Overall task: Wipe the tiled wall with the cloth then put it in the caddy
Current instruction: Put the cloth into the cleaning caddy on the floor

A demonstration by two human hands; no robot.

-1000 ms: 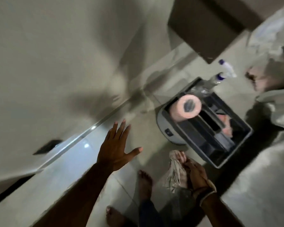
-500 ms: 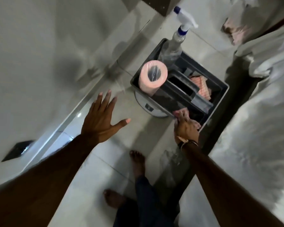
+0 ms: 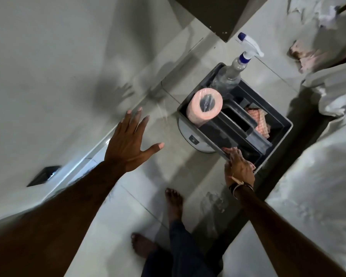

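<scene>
The left hand (image 3: 128, 144) hangs spread wide and empty above the floor, well apart from the caddy (image 3: 284, 124). The right hand (image 3: 239, 168) rests on the caddy's near rim, fingers reaching into the nearest compartment; the cloth is hidden there, so I cannot tell whether it is held.

Bare arms, wrist bands (image 3: 240, 185), dark trousers (image 3: 180, 250), bare feet (image 3: 174, 202)

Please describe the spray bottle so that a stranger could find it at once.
Find the grey caddy on the floor. The spray bottle stands in its far corner, behind the pink roll. Only it is clear, with a white and blue trigger.
</scene>
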